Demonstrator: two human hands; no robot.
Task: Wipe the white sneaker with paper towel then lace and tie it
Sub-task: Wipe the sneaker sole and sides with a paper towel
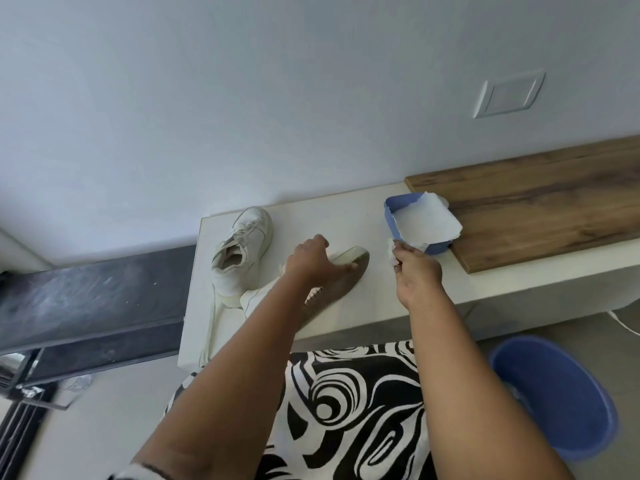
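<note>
Head view has the sneaker (341, 271) lying on its side on the white table (346, 216), sole showing, left hand (311, 259) gripping it over the top edge. Right hand (415, 271) pinches a paper towel (393, 256) just beside the blue box (391, 216). Shoe looks light and fairly stiff, so holding by the sole rim seems fine; towel's flimsy. Second sneaker (240, 251) stands left, wood board (540, 209) right, bucket (554, 396) on the floor.

We see two white sneakers (242, 251), one (346, 271) turned to show its dirty grey-brown sole, on a white table (346, 216). Our paper towel (429, 220) is white, its box (391, 220) blue. The plank (540, 209) is wood-grain brown, the bucket (554, 396) blue, our garment (353, 410) swirled black-and-white.
</note>
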